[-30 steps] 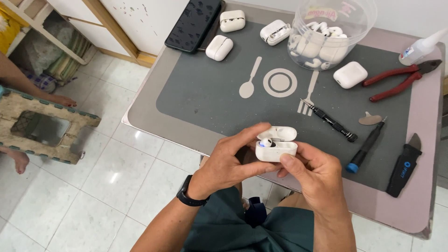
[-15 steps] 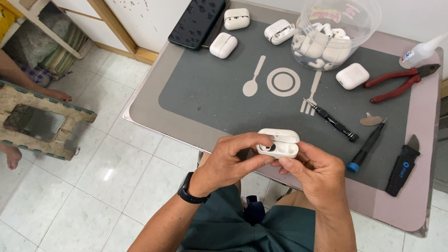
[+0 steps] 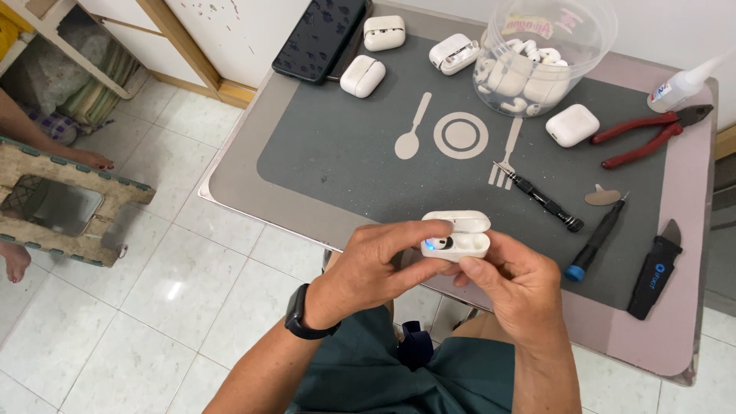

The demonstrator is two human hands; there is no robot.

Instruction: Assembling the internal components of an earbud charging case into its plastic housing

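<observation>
Together, both hands' grip holds a smooth, rounded white earbud case (image 3: 457,236), lid open.

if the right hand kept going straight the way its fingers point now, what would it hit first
The right hand points up-left, and its fingers already touch the open white earbud case. Past that, most likely the left hand's fingers on the case's other side; depth is unclear.
</observation>
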